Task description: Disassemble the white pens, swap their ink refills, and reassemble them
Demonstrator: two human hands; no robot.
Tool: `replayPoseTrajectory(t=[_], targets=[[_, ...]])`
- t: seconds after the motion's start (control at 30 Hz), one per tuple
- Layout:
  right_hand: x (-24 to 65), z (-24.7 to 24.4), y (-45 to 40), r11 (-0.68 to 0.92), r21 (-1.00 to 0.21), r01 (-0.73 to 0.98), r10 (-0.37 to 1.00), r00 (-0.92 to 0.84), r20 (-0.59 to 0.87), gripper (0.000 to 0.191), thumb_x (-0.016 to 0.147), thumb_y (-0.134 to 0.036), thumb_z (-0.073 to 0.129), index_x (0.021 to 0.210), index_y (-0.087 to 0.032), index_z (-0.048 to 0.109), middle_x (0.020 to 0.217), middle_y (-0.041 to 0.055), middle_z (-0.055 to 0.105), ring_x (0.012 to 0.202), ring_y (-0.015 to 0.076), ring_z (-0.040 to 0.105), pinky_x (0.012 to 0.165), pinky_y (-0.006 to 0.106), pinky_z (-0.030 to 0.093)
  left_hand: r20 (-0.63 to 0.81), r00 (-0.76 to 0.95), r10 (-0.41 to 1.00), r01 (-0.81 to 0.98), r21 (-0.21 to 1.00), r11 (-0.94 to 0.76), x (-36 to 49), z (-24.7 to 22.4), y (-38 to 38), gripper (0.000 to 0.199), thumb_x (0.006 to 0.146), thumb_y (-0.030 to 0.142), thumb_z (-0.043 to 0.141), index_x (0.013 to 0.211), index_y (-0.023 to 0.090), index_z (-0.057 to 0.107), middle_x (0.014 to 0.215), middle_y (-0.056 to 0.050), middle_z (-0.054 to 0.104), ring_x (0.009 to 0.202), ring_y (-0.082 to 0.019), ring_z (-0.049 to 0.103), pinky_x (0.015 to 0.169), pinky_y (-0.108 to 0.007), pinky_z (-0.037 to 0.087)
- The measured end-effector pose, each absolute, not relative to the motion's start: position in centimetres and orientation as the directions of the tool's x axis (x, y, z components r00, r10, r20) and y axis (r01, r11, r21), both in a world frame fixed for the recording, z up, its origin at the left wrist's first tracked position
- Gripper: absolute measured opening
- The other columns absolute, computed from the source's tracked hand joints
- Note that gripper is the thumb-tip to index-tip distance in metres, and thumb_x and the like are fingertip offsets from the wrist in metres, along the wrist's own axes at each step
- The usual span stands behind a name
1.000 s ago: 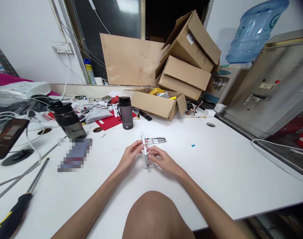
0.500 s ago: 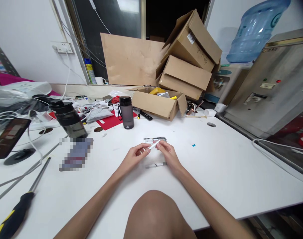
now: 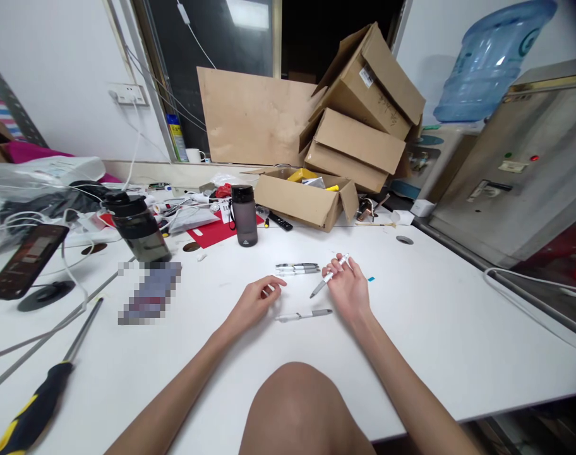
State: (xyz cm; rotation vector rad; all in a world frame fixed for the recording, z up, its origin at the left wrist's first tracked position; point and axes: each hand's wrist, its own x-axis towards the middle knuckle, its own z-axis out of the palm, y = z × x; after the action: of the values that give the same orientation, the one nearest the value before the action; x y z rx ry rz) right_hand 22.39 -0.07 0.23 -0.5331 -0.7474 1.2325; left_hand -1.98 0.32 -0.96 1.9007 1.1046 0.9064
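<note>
My right hand (image 3: 350, 292), turned palm up, holds a white pen (image 3: 334, 273) with a grey grip between thumb and fingers, its grey end slanting down to the left. My left hand (image 3: 258, 302) rests at the table to the left, its fingers loosely bent and apart, with nothing in them. Between and in front of both hands lies a single white-and-grey pen (image 3: 304, 315), lying crosswise. Farther off, several similar pens (image 3: 297, 268) lie side by side in a small group.
A dark water bottle (image 3: 245, 218) and an open cardboard box (image 3: 302, 199) stand behind the pens. At left are a second bottle (image 3: 139, 230), a phone on a stand (image 3: 27, 262), cables and a screwdriver (image 3: 44, 392). A blue scrap (image 3: 371, 279) lies by my right hand.
My hands have moved apart. The right hand has gone right with the pen and turned palm up; the left has come off that pen.
</note>
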Motion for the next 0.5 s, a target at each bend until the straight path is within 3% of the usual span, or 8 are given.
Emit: replayPoseTrajectory(t=[0.17, 0.4, 0.5], targets=[[22.86, 0.58, -0.18, 0.242, -0.693, -0.679, 0.97, 0.14, 0.201, 0.037, 0.098, -0.053, 0.047, 0.073, -0.025, 0.044, 0.067, -0.0036, 0.03, 0.06, 0.0168, 0.037, 0.072, 0.037, 0.049, 0.149, 0.376, 0.914, 0.382, 0.874, -0.3, -2.27, -1.15, 0.3, 0.029, 0.095, 0.039, 0.05, 0.107, 0.023, 0.072, 0.073, 0.003, 0.054, 0.061, -0.014, 0.044, 0.058, -0.024, 0.034], [22.85, 0.99, -0.31, 0.264, -0.732, -0.628, 0.964, 0.146, 0.222, 0.036, 0.094, -0.042, 0.05, 0.067, -0.024, 0.035, 0.065, -0.0041, 0.024, 0.056, 0.0166, 0.03, 0.063, 0.034, 0.044, 0.16, 0.381, 0.911, 0.41, 0.853, -0.322, -2.32, -1.46, 0.39, 0.03, 0.093, 0.037, 0.048, 0.103, 0.021, 0.072, 0.065, 0.004, 0.046, 0.06, -0.015, 0.042, 0.06, -0.025, 0.032], [22.8, 1.15, -0.47, 0.248, -0.694, -0.676, 0.967, 0.131, 0.217, 0.033, 0.095, -0.038, 0.049, 0.068, -0.024, 0.036, 0.066, -0.0037, 0.025, 0.057, 0.0164, 0.031, 0.062, 0.033, 0.043, 0.155, 0.406, 0.901, 0.422, 0.843, -0.335, -2.37, -1.68, 0.46, 0.03, 0.093, 0.035, 0.047, 0.103, 0.021, 0.071, 0.066, 0.004, 0.046, 0.061, -0.015, 0.042, 0.062, -0.026, 0.032]])
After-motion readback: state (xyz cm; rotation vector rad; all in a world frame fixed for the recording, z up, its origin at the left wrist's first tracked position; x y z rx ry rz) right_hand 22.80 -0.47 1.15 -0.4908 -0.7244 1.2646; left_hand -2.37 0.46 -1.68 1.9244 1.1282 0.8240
